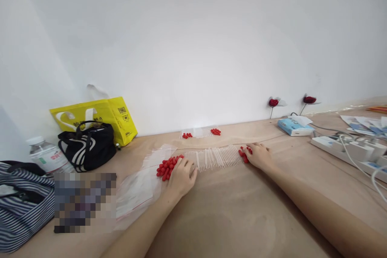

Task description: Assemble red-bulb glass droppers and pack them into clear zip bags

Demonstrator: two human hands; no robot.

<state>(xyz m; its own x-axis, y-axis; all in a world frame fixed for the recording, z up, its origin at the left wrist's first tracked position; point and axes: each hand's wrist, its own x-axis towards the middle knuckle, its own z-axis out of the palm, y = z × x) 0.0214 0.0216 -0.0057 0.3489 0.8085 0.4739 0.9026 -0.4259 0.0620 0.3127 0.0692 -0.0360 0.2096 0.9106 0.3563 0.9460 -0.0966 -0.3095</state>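
Left hand (182,174) on large red pile (165,168), right hand (259,155) on small red pile (242,155) | hands well apart; grip: cannot tell | sticks (213,158) rowed between | advise light fingertips, sticks undisturbed

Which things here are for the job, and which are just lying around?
Probably for the job:
little red pieces
white sticks
clear plastic bags

Seem to be just lying around:
yellow bag
black bag
striped bag
bottle
tissues
flowers
power strip
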